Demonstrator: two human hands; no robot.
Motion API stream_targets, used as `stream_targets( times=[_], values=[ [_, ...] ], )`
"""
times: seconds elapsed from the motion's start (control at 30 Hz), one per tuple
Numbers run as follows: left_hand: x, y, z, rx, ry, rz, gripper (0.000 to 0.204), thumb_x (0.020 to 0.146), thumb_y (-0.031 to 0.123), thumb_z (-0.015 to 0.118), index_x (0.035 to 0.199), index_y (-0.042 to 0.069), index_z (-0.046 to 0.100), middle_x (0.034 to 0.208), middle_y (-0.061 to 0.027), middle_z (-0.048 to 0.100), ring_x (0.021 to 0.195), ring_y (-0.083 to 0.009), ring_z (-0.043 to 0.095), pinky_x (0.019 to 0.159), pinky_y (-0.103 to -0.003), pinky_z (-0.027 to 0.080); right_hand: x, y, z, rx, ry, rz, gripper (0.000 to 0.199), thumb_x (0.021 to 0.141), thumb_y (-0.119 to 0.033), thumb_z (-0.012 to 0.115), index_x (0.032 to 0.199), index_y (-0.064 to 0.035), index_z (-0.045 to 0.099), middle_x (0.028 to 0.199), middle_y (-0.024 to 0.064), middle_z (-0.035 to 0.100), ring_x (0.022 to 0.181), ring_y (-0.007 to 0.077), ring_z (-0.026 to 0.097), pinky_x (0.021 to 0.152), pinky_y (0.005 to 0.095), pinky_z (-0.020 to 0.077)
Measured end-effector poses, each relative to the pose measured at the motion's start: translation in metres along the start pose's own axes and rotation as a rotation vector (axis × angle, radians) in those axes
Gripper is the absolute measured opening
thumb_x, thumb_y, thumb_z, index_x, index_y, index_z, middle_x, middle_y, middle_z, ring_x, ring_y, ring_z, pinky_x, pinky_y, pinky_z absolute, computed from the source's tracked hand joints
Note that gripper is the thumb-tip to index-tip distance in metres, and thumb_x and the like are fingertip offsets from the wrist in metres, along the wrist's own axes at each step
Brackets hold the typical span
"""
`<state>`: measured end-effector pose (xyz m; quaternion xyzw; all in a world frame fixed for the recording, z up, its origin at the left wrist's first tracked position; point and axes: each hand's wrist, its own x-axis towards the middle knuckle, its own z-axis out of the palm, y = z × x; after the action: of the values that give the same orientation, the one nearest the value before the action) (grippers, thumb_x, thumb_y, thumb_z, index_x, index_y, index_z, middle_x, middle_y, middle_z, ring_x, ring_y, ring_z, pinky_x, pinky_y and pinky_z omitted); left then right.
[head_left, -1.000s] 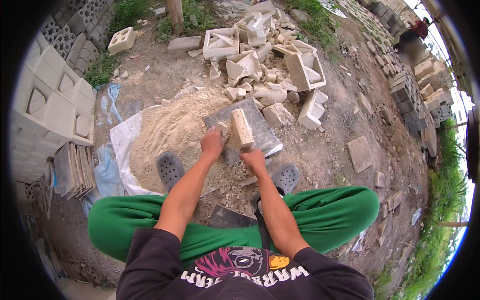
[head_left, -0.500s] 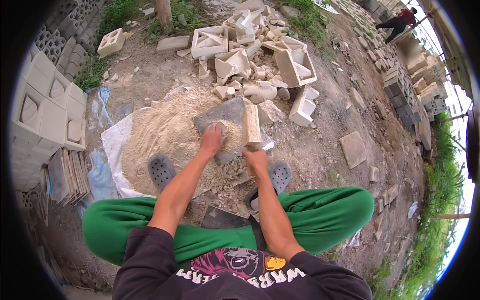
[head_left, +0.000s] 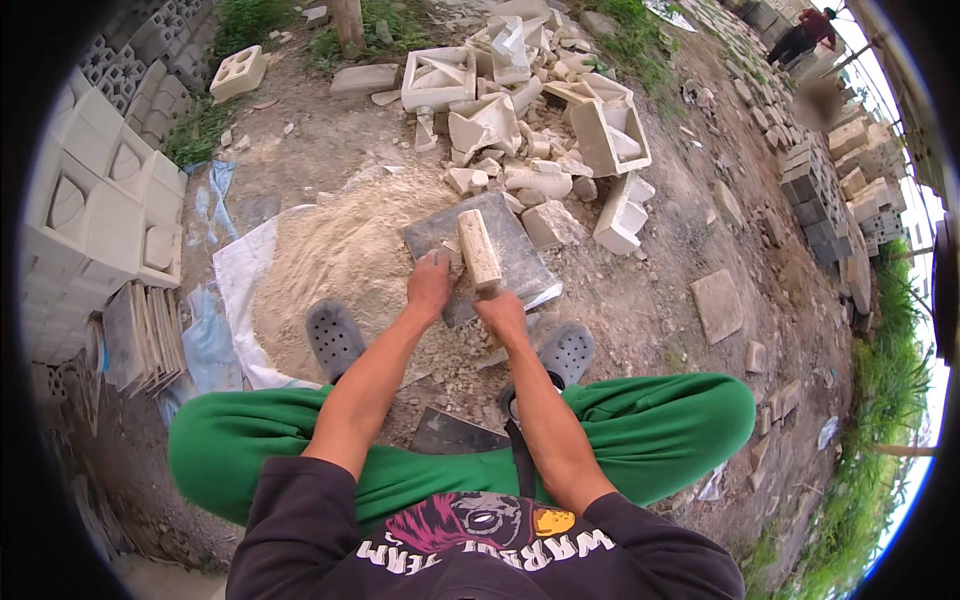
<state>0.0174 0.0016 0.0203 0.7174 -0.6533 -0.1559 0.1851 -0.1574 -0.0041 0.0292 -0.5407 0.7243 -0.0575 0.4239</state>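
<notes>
Nearest the body, below both hands, a dark flat piece (head_left: 458,434) lies on the ground between two grey clogs (head_left: 335,340), one foot to each side of the hands. The right hand (head_left: 502,314) is closed around the handle of a wooden mallet (head_left: 480,250); the mallet head stands just beyond that hand, over the slab. The left hand (head_left: 430,282), near the right, has its fingers bent about a small pale chunk (head_left: 450,258), which shows at the fingertips, just left of the mallet head; how firmly it is gripped cannot be told. Beneath the chunk and mallet, a dark slab (head_left: 525,262) extends ahead of the hands, dusted with pale grit. To the left of the left hand, a heap of pale powder (head_left: 345,245) covers much of a white sheet (head_left: 238,268). Ahead of both hands, beyond the slab, lies a pile of broken pale blocks (head_left: 487,128). Well apart, far ahead and right of the right hand, another person (head_left: 803,36) is noted near the block stacks
</notes>
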Motion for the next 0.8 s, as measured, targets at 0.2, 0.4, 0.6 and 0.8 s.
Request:
stream_targets(
  times=[0.2,0.4,0.6,0.8],
  values=[
    [-0.007,-0.009,0.005,0.0,-0.013,-0.042,0.046,0.08,0.02,0.078,0.119,0.005,0.059,0.137,-0.02,0.056,0.123,-0.0397,0.055,0.099,-0.048,0.05,-0.026,-0.033,-0.018,0.269,0.141,-0.19,0.044,0.073,-0.034,0.075,0.098,0.0013,0.073,0.092,0.0259,0.073,0.093,0.0411,0.071,0.079,0.0473,0.0552],
    [-0.002,-0.001,0.005,0.001,-0.039,-0.035,0.047,0.081,0.017,0.076,0.123,0.004,0.058,0.141,-0.0214,0.053,0.129,-0.04,0.051,0.103,-0.047,0.048,0.001,0.005,0.011,0.185,0.15,-0.2,0.04,0.071,-0.03,0.075,0.094,0.0029,0.072,0.084,0.0226,0.072,0.084,0.0355,0.072,0.076,0.044,0.0559],
    [0.006,-0.032,-0.004,-0.018,-0.136,0.067,0.049,0.08,0.009,0.07,0.127,0.005,0.058,0.149,-0.0219,0.046,0.135,-0.0404,0.047,0.109,-0.046,0.045,-0.005,0.014,0.011,0.119,-0.021,0.0,0.052,0.068,-0.032,0.078,0.102,0.0065,0.071,0.098,0.029,0.072,0.096,0.0409,0.072,0.085,0.0451,0.0563],
    [0.014,-0.021,-0.01,-0.007,-0.084,0.098,0.046,0.082,0.018,0.076,0.124,0.006,0.06,0.14,-0.0194,0.056,0.127,-0.0368,0.055,0.1,-0.045,0.051,-0.006,0.014,-0.012,0.38,0.039,-0.022,0.051,0.068,-0.031,0.079,0.099,0.0078,0.07,0.085,0.023,0.074,0.079,0.0341,0.074,0.075,0.0418,0.0574]
  ],
)
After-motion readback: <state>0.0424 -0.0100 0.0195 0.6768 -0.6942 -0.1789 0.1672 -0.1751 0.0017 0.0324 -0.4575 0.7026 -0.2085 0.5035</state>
